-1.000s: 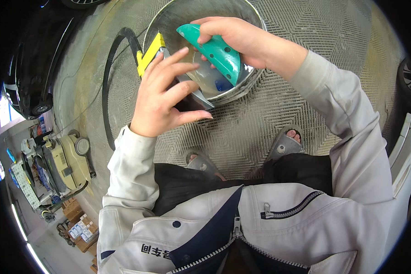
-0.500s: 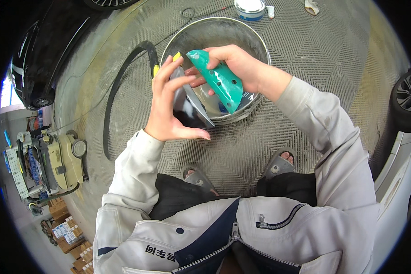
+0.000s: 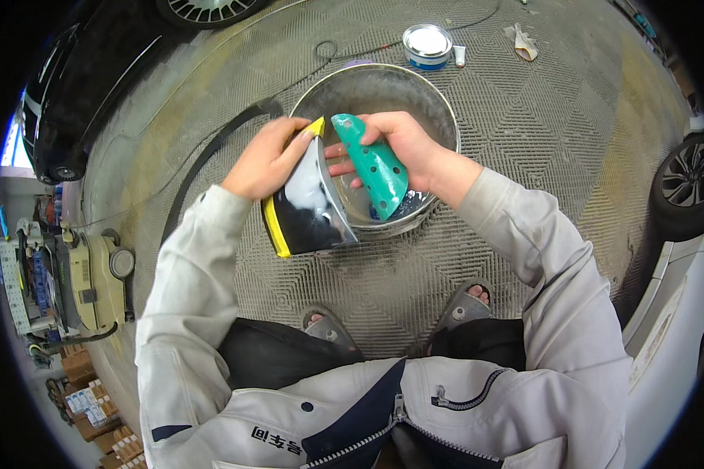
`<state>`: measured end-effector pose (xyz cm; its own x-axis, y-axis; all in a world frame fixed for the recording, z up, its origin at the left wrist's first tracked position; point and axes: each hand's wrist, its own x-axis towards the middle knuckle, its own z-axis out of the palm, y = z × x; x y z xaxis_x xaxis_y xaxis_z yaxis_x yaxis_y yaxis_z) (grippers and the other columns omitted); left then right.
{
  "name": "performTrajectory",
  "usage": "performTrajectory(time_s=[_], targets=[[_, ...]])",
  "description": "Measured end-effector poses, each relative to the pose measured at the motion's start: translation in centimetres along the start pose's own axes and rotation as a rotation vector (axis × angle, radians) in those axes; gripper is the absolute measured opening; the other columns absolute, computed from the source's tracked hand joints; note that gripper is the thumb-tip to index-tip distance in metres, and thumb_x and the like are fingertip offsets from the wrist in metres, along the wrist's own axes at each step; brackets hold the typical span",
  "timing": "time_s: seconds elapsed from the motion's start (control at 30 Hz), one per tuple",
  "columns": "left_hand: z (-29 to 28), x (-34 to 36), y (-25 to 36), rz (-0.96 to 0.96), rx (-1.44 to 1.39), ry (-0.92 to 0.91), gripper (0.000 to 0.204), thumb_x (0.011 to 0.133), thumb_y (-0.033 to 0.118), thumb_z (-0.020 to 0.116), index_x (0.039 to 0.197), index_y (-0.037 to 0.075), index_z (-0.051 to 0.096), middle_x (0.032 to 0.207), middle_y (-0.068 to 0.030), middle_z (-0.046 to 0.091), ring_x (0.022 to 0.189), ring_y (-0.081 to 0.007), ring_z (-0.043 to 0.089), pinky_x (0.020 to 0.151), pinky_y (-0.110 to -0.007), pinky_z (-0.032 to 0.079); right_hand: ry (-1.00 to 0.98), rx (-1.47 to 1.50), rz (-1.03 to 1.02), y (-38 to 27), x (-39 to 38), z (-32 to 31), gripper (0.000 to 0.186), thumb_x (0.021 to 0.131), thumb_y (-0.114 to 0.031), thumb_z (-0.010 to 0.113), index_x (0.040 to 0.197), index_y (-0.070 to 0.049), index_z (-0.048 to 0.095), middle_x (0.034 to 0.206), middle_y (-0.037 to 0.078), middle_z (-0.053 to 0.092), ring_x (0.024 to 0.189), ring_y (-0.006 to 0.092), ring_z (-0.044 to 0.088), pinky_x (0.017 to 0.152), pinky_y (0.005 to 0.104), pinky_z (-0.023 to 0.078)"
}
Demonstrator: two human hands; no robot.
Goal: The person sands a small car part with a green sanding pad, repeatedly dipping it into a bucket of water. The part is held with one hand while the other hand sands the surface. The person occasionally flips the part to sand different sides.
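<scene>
My left hand (image 3: 267,160) grips the top of a glossy black panel (image 3: 309,211) edged with yellow tape, holding it upright over the near rim of a round metal basin (image 3: 438,109). White smears show on the panel's face. My right hand (image 3: 395,144) holds a teal perforated sanding pad (image 3: 375,166) just to the right of the panel, above the basin. The pad's lower tip points down into the basin. Both sleeves are light grey.
A small round tin (image 3: 428,43) and a crumpled rag (image 3: 524,43) lie beyond the basin. A black rubber strip (image 3: 211,156) curves across the patterned floor at left. A dark car (image 3: 78,86) stands at upper left, a wheel (image 3: 684,187) at right, a cream machine (image 3: 94,273) at left.
My left hand has taken hold of the black panel and swung it upright so its face shows. My right hand with the teal pad has drawn in beside it. The view tilted forward.
</scene>
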<state>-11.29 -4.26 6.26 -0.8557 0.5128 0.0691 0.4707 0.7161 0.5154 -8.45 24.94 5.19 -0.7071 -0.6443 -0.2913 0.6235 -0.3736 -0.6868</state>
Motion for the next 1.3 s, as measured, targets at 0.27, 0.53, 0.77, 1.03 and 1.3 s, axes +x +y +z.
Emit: performTrajectory(time_s=[0.27, 0.53, 0.77, 1.03, 1.3], targets=[[-0.7, -1.4, 2.7, -0.178, -0.439, 0.092, 0.045, 0.123, 0.043, 0.059, 0.114, 0.000, 0.069, 0.099, -0.0050, 0.067, 0.093, -0.0154, 0.059, 0.087, -0.033, 0.051, -0.139, -0.223, -0.171, -1.1, -4.0, 2.7, 0.066, 0.090, -0.003, 0.061, 0.156, 0.003, 0.057, 0.136, 0.021, 0.076, 0.111, 0.0331, 0.082, 0.100, 0.0437, 0.064], [-5.5, -9.6, 7.5, -0.142, -0.534, 0.232, 0.053, 0.125, 0.050, 0.038, 0.116, 0.004, 0.062, 0.091, -0.0029, 0.062, 0.084, -0.0134, 0.059, 0.105, -0.034, 0.048, -0.209, -0.854, -0.322, -1.8, -7.8, 7.1, 0.062, 0.094, -0.018, 0.081, 0.151, 0.000, 0.061, 0.103, 0.003, 0.071, 0.091, 0.0111, 0.068, 0.085, 0.0292, 0.056], [-5.1, -13.3, 9.8, 0.039, -0.687, 0.337, 0.043, 0.124, 0.042, 0.050, 0.118, 0.001, 0.061, 0.091, 0.0028, 0.060, 0.081, -0.0049, 0.049, 0.073, -0.024, 0.040, -0.282, -0.929, -0.767, -0.4, -6.2, 11.1, 0.057, 0.092, -0.012, 0.085, 0.144, 0.001, 0.064, 0.101, 0.001, 0.069, 0.092, 0.0113, 0.066, 0.084, 0.0287, 0.053], [-4.7, -14.2, 10.4, 0.019, -0.658, 0.318, 0.045, 0.121, 0.044, 0.053, 0.119, -0.001, 0.060, 0.094, 0.0014, 0.060, 0.080, -0.0052, 0.049, 0.072, -0.024, 0.041, -0.283, -1.139, -1.145, 0.4, -5.5, 12.5, 0.033, 0.079, 0.001, 0.089, 0.111, -0.005, 0.083, 0.103, 0.012, 0.076, 0.086, 0.0255, 0.072, 0.069, 0.0348, 0.055], [-4.5, -14.0, 10.3, 0.004, -0.696, 0.299, 0.053, 0.119, 0.053, 0.055, 0.118, 0.000, 0.060, 0.093, 0.0012, 0.059, 0.080, -0.0053, 0.049, 0.071, -0.024, 0.039, -0.188, -1.246, -1.308, 2.3, -4.7, 11.7, 0.034, 0.077, -0.006, 0.092, 0.110, -0.010, 0.086, 0.100, 0.006, 0.077, 0.072, 0.0222, 0.070, 0.060, 0.0342, 0.052]])
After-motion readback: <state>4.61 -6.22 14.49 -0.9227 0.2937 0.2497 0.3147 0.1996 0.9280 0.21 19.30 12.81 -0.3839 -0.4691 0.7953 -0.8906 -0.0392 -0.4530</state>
